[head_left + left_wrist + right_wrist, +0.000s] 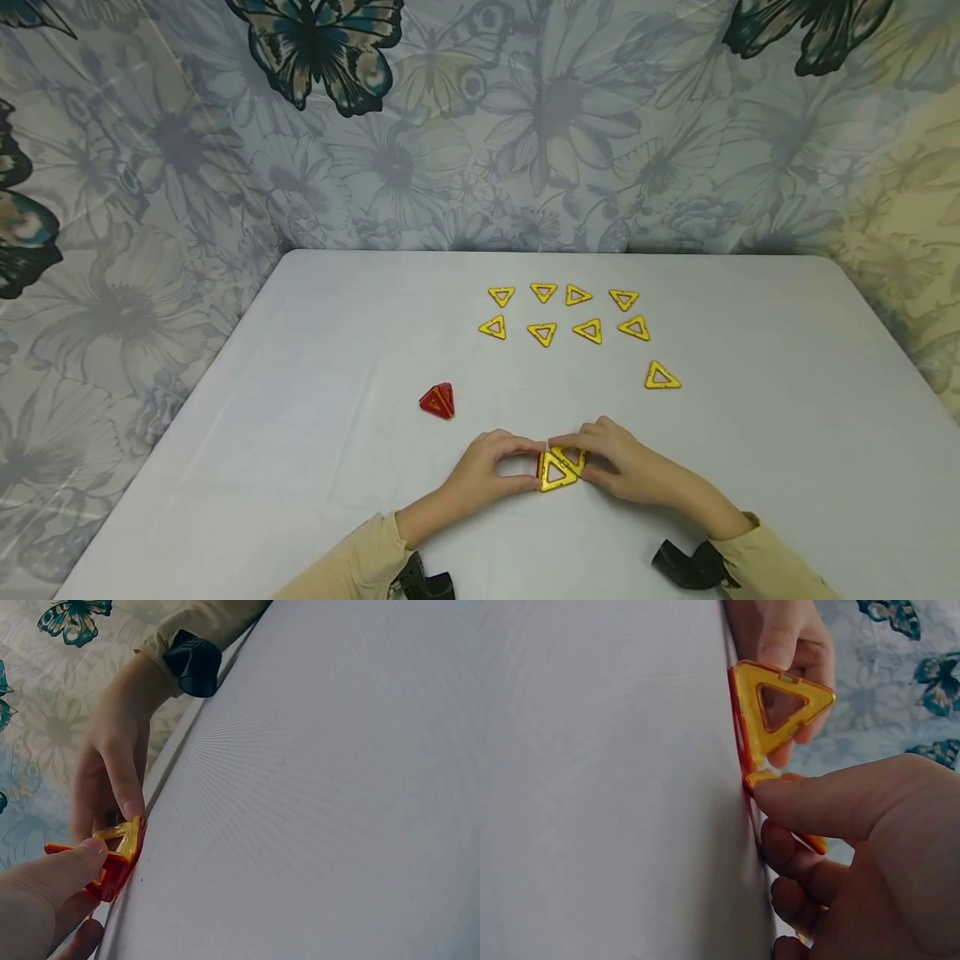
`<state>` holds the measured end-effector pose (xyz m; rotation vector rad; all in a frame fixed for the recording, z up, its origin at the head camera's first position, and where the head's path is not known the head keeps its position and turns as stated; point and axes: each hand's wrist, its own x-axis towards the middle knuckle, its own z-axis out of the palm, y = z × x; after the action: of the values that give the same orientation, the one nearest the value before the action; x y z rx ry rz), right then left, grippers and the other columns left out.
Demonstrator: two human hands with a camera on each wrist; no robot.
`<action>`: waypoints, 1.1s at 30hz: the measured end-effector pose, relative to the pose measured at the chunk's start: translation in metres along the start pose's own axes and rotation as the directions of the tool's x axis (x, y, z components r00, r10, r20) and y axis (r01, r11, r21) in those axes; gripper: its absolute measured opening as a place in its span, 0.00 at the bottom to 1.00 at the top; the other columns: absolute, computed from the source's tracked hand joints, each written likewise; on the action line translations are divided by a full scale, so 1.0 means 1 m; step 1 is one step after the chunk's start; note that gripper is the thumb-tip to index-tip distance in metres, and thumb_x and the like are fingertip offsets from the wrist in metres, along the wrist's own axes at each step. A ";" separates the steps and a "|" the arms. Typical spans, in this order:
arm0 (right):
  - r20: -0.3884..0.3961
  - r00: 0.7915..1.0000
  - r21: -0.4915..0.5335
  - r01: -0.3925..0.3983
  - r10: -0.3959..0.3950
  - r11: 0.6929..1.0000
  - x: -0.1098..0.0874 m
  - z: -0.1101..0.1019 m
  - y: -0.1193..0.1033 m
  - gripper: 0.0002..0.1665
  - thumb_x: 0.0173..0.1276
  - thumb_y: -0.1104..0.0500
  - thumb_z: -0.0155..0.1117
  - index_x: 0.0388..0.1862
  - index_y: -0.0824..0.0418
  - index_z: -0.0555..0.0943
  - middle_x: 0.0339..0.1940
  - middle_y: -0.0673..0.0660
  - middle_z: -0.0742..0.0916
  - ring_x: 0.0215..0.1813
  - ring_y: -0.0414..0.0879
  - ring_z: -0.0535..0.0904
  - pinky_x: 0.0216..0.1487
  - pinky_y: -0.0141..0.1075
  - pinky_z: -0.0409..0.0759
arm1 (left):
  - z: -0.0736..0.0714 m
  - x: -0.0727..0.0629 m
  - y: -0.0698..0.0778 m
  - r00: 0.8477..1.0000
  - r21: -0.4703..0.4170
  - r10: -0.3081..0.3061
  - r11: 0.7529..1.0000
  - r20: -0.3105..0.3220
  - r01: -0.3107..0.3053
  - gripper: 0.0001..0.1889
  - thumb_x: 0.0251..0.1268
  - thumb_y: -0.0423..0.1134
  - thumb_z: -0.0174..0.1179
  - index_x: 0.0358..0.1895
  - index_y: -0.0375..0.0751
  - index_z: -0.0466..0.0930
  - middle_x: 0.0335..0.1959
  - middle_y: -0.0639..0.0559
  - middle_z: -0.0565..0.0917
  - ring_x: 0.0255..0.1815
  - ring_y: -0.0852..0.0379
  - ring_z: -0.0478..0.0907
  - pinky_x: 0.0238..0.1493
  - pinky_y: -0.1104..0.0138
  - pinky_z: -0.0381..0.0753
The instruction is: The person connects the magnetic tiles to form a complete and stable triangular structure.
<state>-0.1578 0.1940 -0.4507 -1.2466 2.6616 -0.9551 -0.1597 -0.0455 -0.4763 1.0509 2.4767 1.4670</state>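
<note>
Near the front of the table my left hand (480,468) pinches one side of a small cluster of magnetic triangle tiles (556,473) between thumb and fingers. From the other side my right hand (633,465) grips the same cluster. Two yellow triangles face up in the head view, side by side along a slanted edge. Red tile edges (742,742) show beneath the yellow triangle (748,727) in the right wrist view, close along the white tabletop. The left wrist view has a red tile (112,877) under my left thumb; fingers hide part of the cluster.
A red folded tile piece (438,401) lies left of the hands. Several yellow triangle tiles (587,331) form two rows farther back, with a single yellow triangle (662,376) nearer on the right. Patterned cloth (465,167) hangs behind the white table (337,333).
</note>
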 end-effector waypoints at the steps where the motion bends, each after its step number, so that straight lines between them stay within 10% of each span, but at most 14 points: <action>1: -0.003 1.000 0.005 0.009 -0.009 1.000 0.000 0.000 0.000 0.26 0.55 0.70 0.62 0.54 0.59 0.75 0.34 0.40 0.76 0.34 0.38 0.63 0.34 0.31 0.65 | 0.000 0.000 -0.001 1.000 0.004 0.002 1.000 -0.002 -0.002 0.20 0.49 0.41 0.67 0.48 0.43 0.79 0.44 0.60 0.79 0.44 0.67 0.71 0.47 0.69 0.66; 11: 0.017 0.987 0.069 -0.161 0.160 0.985 0.000 0.001 -0.005 0.26 0.56 0.65 0.65 0.54 0.61 0.70 0.38 0.45 0.74 0.35 0.40 0.65 0.34 0.33 0.67 | 0.000 0.000 0.000 1.000 0.009 -0.010 1.000 0.001 0.010 0.20 0.49 0.41 0.67 0.48 0.43 0.79 0.44 0.60 0.79 0.45 0.66 0.71 0.47 0.69 0.67; 33: -0.041 0.997 0.100 -0.068 0.072 0.993 0.004 0.007 -0.004 0.13 0.51 0.67 0.66 0.30 0.54 0.73 0.29 0.40 0.73 0.32 0.38 0.67 0.33 0.33 0.69 | -0.001 -0.001 0.002 0.999 0.010 0.042 0.999 -0.030 -0.041 0.18 0.47 0.41 0.68 0.44 0.43 0.81 0.40 0.59 0.80 0.42 0.67 0.72 0.44 0.69 0.67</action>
<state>-0.1556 0.1857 -0.4529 -1.1173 2.6352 -1.1014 -0.1585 -0.0462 -0.4738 1.0963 2.4996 1.4950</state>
